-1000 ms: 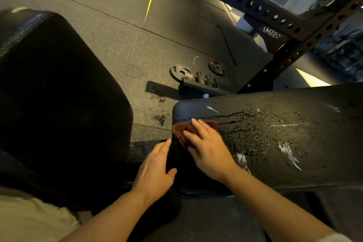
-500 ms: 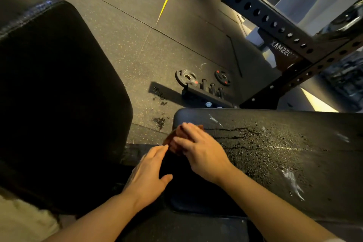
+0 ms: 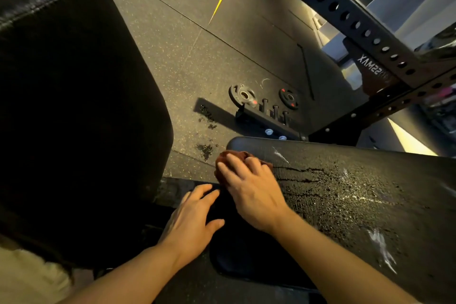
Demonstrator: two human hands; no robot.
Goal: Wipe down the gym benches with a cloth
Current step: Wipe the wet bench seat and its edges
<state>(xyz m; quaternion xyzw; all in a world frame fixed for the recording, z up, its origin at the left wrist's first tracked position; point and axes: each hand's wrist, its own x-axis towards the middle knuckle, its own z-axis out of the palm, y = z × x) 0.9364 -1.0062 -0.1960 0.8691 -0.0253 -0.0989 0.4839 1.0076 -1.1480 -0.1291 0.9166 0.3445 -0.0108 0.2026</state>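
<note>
A dark rubber floor flecked with pale speckles [image 3: 187,57] fills the upper half of the view, split by thin straight seams. A short yellow stripe [image 3: 217,6] marks it near the top. Two small black weight plates with red dots [image 3: 243,95] lie flat on the floor just beside a low black metal rack base with upright pegs [image 3: 271,117]. A black steel rack beam with a row of round holes [image 3: 365,32] slants across the upper right. Wet dark splatters [image 3: 206,150] spot the floor. Warm light falls from the right.

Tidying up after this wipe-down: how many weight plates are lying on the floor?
2. One weight plate lies left of the peg rack; the other lies right, nearer the rig. More may be hidden behind the benches.
</note>
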